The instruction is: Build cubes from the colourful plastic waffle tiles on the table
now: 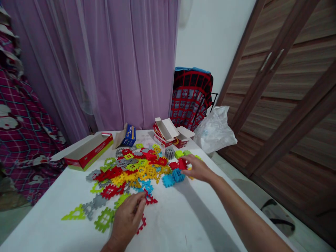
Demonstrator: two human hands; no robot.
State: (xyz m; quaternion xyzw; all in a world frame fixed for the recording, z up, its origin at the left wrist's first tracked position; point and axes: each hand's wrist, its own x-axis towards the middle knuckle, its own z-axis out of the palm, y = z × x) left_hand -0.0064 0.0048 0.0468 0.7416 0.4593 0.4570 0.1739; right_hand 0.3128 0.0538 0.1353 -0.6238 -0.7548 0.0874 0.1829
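My left hand (128,217) is low over the near side of the pile, its fingers curled; what they hold, if anything, is hidden. A red triangular toothed plastic piece (150,199) lies by its fingertips, and another red piece (142,225) shows partly from under the hand. Farther right, my right hand (198,168) has its thumb and fingers around a red toothed piece (182,163). Just left of its thumb stand blue gear-edged pieces (178,175) set close together, with another blue piece (168,180) beside them. A grey stack (169,153) stands behind.
Loose yellow, red, green and grey interlocking pieces (126,177) spread over the white table (168,224). Opened boxes stand at the back: a long red one (89,152), a blue one (129,135) and red-and-white ones (165,132). A white plastic bag (216,131) sits past the right edge.
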